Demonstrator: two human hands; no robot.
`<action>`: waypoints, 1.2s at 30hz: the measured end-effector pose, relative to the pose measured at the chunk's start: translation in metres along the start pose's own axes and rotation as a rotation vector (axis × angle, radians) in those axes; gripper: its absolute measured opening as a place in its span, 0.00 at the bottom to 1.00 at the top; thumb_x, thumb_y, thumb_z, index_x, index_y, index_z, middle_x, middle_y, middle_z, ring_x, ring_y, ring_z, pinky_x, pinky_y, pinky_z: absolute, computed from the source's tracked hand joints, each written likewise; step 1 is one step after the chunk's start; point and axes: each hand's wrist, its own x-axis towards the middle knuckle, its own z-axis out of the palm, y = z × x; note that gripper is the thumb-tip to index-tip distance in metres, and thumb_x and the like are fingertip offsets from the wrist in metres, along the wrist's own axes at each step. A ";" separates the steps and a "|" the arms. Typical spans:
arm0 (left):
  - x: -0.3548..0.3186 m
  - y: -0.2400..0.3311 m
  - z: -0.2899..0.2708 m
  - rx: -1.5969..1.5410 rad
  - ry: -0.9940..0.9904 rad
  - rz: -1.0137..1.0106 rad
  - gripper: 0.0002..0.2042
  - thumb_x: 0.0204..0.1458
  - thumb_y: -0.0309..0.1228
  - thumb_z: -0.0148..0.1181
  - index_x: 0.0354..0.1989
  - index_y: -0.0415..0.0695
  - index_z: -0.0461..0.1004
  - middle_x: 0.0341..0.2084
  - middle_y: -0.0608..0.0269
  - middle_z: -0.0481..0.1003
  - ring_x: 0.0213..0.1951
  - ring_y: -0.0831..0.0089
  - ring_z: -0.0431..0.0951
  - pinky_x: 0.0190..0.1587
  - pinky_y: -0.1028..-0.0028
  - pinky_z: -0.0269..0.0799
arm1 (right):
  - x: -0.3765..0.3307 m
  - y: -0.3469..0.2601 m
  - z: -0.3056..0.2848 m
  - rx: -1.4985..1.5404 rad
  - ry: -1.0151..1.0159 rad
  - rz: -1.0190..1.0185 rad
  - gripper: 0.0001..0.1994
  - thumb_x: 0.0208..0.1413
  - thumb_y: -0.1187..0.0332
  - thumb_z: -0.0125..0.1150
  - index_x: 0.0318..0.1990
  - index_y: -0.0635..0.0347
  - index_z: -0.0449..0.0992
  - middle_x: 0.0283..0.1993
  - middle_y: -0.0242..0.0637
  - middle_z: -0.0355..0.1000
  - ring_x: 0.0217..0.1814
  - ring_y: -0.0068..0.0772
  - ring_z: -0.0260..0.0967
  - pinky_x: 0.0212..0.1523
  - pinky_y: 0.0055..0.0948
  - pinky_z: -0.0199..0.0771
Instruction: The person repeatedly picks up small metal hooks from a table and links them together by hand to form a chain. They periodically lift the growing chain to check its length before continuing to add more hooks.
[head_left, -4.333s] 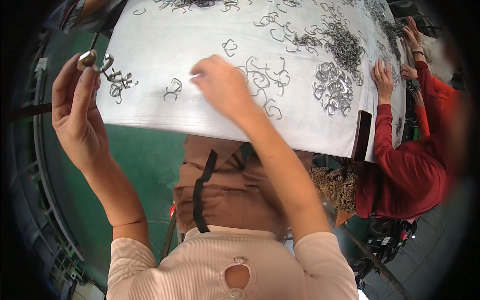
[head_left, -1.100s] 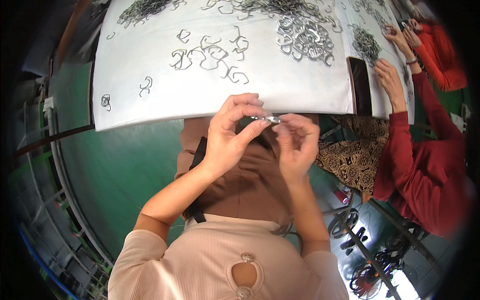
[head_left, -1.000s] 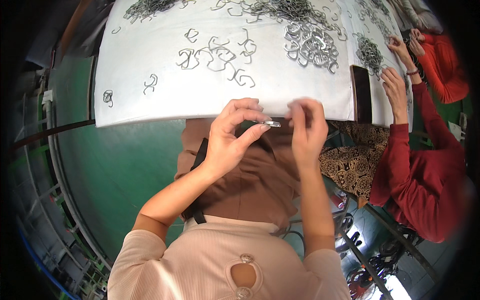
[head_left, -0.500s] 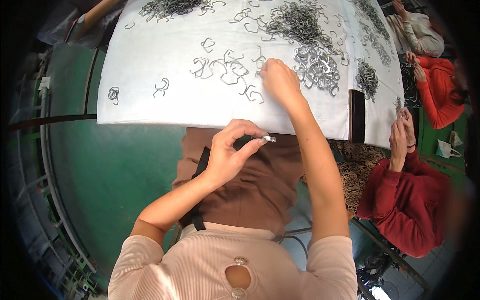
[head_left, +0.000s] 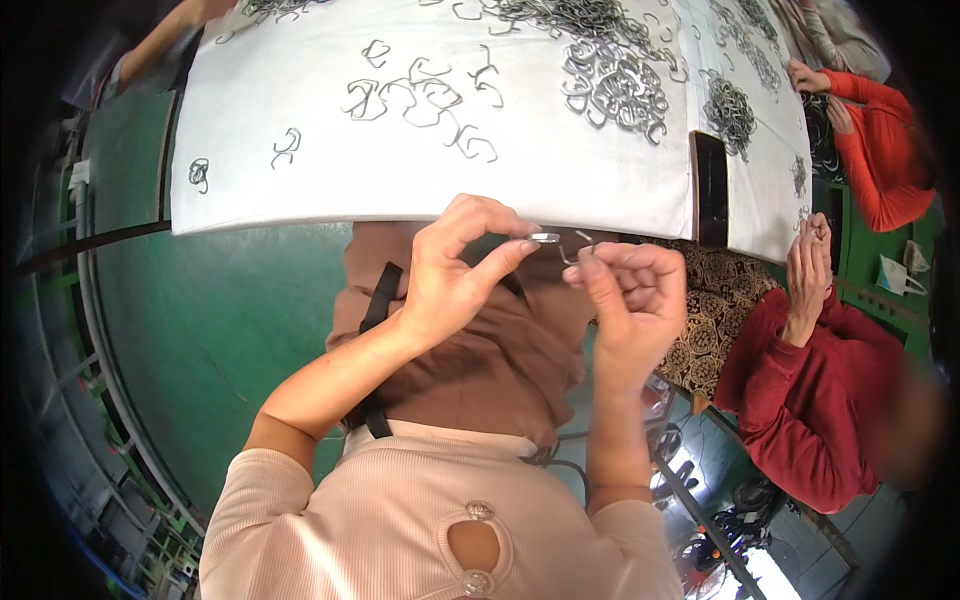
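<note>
— What's in your grip?

— My left hand [head_left: 450, 275] pinches a small flat silvery metal piece [head_left: 543, 238] between thumb and forefinger, shut tight on it. My right hand [head_left: 625, 295] is curled, its fingertips closed on a thin bent grey wire hook [head_left: 575, 250]. The hook's end sits just beside the metal piece; I cannot tell whether the two touch.

— And where is that, against the worktop?

— Both hands hang just below the near edge of the white-covered worktop [head_left: 300, 205], over my brown apron [head_left: 480, 350], clear of the cloth itself.

— What lies on the worktop?

— Straight up from my hands, a loose scatter of bent wire hooks [head_left: 420, 100] near the middle. Towards the left edge, two single ones: a lone bent wire hook [head_left: 285, 147] and, further left, a small coiled wire piece [head_left: 199, 173]. To the right of the scatter, a dense tangled heap of wire hooks [head_left: 612, 85], and beyond it a smaller round heap [head_left: 728, 105].

— Anything near the right edge?

— A dark flat rectangular phone [head_left: 710, 188] lies lengthwise by the near edge, right of my hands.

— Anyone else at the worktop?

— A person in a dark red sweater [head_left: 810, 400] sits at its right side, hands [head_left: 808, 262] raised together just off the corner. Further along that side, another person's orange-red sleeve [head_left: 875, 165] reaches toward the cloth. Below the worktop on the left, the floor is green [head_left: 200, 330].
</note>
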 end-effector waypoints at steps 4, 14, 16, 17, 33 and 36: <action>0.000 0.001 0.012 -0.021 -0.022 0.014 0.05 0.44 0.20 0.65 0.31 0.39 0.78 0.30 0.61 0.77 0.37 0.69 0.74 0.42 0.72 0.69 | -0.006 0.019 0.004 0.057 0.058 -0.122 0.11 0.52 0.85 0.60 0.37 0.65 0.64 0.38 0.45 0.73 0.37 0.29 0.75 0.39 0.24 0.78; 0.069 -0.024 0.025 0.387 -0.077 0.315 0.12 0.48 0.27 0.63 0.41 0.38 0.76 0.37 0.55 0.76 0.42 0.60 0.75 0.47 0.68 0.69 | -0.009 0.028 -0.013 0.051 0.125 -0.365 0.12 0.52 0.86 0.59 0.34 0.63 0.61 0.39 0.48 0.71 0.36 0.33 0.76 0.38 0.27 0.80; 0.100 -0.051 0.037 0.556 -0.090 0.366 0.13 0.48 0.29 0.63 0.43 0.39 0.75 0.37 0.55 0.75 0.42 0.56 0.74 0.45 0.67 0.70 | -0.010 0.030 -0.016 0.039 0.132 -0.351 0.12 0.52 0.86 0.59 0.35 0.63 0.61 0.39 0.49 0.71 0.36 0.33 0.76 0.38 0.27 0.80; 0.114 -0.059 0.046 0.639 -0.078 0.387 0.14 0.48 0.30 0.63 0.43 0.39 0.75 0.37 0.55 0.74 0.42 0.56 0.73 0.45 0.66 0.70 | -0.010 0.030 -0.018 0.033 0.138 -0.346 0.12 0.52 0.86 0.59 0.35 0.63 0.62 0.39 0.49 0.71 0.36 0.33 0.76 0.38 0.26 0.80; 0.146 -0.050 0.023 0.992 -0.138 0.170 0.15 0.53 0.26 0.55 0.49 0.39 0.72 0.35 0.51 0.79 0.34 0.56 0.80 0.39 0.63 0.76 | -0.014 0.043 -0.013 0.020 0.069 -0.360 0.10 0.52 0.86 0.59 0.33 0.65 0.63 0.38 0.48 0.73 0.35 0.31 0.76 0.36 0.26 0.80; 0.136 -0.038 0.018 0.672 -0.110 0.066 0.15 0.52 0.25 0.57 0.49 0.38 0.73 0.32 0.54 0.80 0.33 0.63 0.81 0.38 0.69 0.76 | -0.014 0.044 -0.008 0.003 0.053 -0.335 0.10 0.52 0.85 0.59 0.33 0.65 0.63 0.38 0.47 0.73 0.34 0.32 0.76 0.36 0.27 0.80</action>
